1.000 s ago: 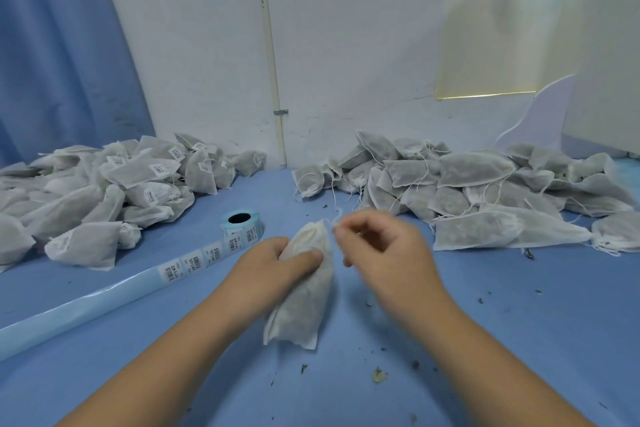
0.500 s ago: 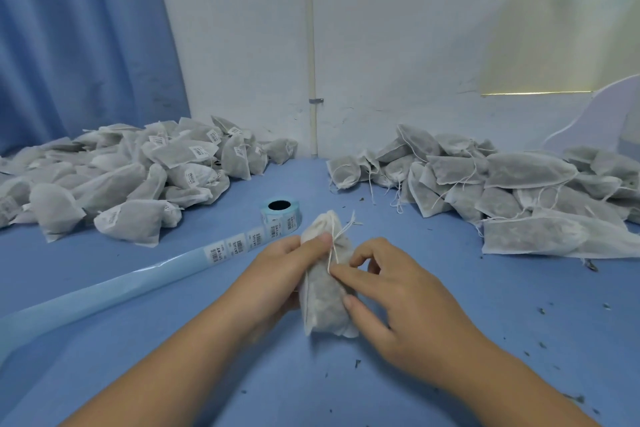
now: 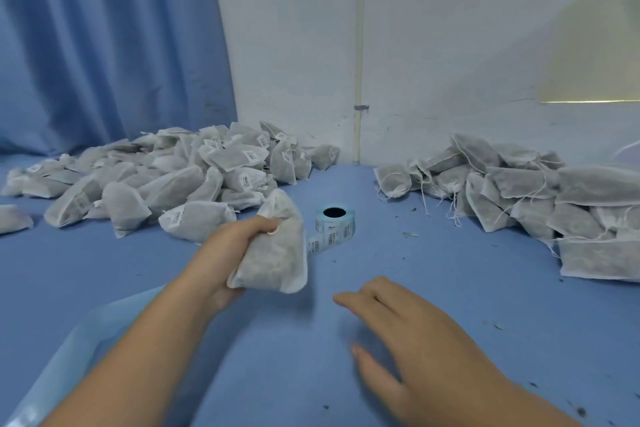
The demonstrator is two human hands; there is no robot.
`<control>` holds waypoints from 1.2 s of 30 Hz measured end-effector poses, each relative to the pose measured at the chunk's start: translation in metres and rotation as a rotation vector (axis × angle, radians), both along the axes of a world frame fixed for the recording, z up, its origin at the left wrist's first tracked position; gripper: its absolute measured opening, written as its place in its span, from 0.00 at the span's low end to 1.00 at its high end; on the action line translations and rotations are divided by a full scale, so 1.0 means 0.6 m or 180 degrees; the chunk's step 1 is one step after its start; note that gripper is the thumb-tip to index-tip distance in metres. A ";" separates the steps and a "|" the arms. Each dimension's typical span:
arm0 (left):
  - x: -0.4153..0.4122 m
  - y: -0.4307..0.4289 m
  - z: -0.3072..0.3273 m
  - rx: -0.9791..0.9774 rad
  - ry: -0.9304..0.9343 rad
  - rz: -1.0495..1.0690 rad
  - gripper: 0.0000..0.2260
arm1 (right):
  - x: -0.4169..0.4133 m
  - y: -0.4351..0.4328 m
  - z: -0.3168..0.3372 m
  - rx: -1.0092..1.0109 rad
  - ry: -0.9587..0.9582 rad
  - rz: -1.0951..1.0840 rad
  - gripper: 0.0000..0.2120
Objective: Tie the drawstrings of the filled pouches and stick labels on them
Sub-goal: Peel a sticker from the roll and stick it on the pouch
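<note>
Above the tabletop [image 3: 450,270]: pouch [image 3: 273,253] is gripped by left hand [image 3: 228,253]
Right hand [image 3: 408,333]: spread, empty
Handling: soft, light (best gripped mid-body)

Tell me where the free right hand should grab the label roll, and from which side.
Pinch the label roll across its round wall, coming down from above with the right hand. It stands on end, its dark core facing up, so the sides are exposed. Its loose tail runs toward the pouch in the left hand, so grip clear of that side.
</note>
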State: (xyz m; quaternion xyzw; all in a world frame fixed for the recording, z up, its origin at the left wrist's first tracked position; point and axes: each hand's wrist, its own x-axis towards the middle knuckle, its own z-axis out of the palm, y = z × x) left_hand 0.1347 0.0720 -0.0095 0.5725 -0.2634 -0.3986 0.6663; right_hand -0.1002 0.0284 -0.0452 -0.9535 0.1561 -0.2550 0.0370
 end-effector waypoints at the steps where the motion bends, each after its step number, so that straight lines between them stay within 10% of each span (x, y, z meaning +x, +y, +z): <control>1: 0.022 0.005 -0.002 -0.0025 0.0160 0.0098 0.04 | 0.018 -0.006 0.001 0.0202 -0.0025 -0.0083 0.22; 7: 0.096 0.007 -0.027 0.0168 0.0992 0.0094 0.09 | 0.156 -0.069 -0.001 0.1352 -0.0226 -0.0534 0.21; 14: 0.121 0.006 -0.036 0.0060 0.1530 -0.0235 0.11 | 0.274 -0.089 -0.029 0.1290 -0.0158 -0.0634 0.27; 23: 0.135 -0.010 -0.054 0.0410 0.1350 -0.0419 0.10 | 0.287 -0.092 -0.055 0.1089 -0.0598 -0.0645 0.05; 36: 0.131 -0.013 -0.060 0.0668 0.0943 -0.0388 0.13 | 0.288 -0.084 -0.049 0.1293 -0.0551 -0.0771 0.04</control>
